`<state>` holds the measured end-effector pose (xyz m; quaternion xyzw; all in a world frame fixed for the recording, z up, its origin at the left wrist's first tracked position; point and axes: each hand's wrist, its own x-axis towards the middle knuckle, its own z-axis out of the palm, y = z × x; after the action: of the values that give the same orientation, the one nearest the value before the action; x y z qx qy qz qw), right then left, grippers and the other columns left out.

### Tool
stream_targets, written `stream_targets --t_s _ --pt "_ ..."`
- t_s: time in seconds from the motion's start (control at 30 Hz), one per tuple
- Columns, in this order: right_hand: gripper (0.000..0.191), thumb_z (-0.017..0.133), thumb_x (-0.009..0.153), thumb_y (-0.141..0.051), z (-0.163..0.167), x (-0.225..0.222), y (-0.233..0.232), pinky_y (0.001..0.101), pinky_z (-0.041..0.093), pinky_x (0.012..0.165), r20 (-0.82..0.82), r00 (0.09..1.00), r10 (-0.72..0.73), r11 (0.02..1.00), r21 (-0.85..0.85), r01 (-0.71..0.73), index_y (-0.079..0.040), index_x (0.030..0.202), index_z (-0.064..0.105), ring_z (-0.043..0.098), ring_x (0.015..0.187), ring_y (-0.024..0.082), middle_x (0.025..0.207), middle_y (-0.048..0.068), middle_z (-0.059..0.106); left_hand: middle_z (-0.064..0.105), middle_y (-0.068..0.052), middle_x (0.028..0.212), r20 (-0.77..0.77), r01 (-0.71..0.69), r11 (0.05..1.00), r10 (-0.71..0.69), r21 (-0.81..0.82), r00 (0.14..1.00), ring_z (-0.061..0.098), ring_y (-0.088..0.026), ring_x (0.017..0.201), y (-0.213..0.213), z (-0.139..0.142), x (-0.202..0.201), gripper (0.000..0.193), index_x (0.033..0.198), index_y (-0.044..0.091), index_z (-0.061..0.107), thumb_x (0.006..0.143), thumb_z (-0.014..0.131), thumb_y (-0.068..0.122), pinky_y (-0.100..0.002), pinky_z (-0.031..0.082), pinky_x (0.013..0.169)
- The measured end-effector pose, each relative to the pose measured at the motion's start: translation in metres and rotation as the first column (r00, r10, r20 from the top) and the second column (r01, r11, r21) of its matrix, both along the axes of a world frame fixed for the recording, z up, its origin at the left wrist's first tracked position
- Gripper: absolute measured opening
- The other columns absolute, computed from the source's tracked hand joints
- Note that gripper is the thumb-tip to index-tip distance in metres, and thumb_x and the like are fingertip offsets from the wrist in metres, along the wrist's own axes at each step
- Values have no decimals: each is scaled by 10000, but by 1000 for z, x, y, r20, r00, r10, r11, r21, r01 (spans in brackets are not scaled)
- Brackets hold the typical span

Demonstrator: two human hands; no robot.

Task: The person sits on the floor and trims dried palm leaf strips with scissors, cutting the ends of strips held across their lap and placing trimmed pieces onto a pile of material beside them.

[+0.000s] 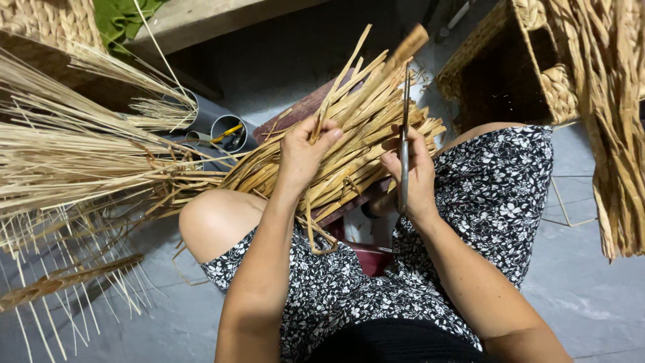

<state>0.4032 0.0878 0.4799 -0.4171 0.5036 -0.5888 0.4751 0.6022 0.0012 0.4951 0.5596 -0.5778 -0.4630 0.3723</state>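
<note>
Left hand (302, 151) is pinching straw strands in the bundle (349, 148); right hand (410, 171), at 3 o'clock, is clenching a metal blade (405, 134). Advise keeping the fingers off the edge.

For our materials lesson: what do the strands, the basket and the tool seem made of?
Strands: dried plant fibre, matte tan, flat and frayed.
Basket: the same kind of fibre, plaited into thick braids.
Tool: probably metal, a thin grey blade, with a possibly wooden brown handle.

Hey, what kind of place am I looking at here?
Probably a home basket-weaving workshop, worked at floor level. The left hand grips a bundle of dried reed strips, the right hand holds scissors, and a woven basket stands on the grey floor.
</note>
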Motion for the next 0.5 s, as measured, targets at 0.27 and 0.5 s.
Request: stream_targets --t_s 0.27,0.5 --pt "409 735 972 -169 5 -8 1 229 433 611 4 998 -67 983 172 66 -47 1341 610 514 691 78 862 -12 575 707 40 753 21 153 980 -157 125 987 591 -47 688 10 15 4 191 1038 95 795 880 806 202 -247 500 665" --pt "481 820 908 -154 -3 -1 5 195 516 739 -160 987 -4 1000 27 8 -55 1336 625 597 819 38 915 -38 616 754 44 930 -177 124 992 -129 -38 976 655 -28 813 13 24 2 200 1112 72 774 941 775 177 -211 538 756"
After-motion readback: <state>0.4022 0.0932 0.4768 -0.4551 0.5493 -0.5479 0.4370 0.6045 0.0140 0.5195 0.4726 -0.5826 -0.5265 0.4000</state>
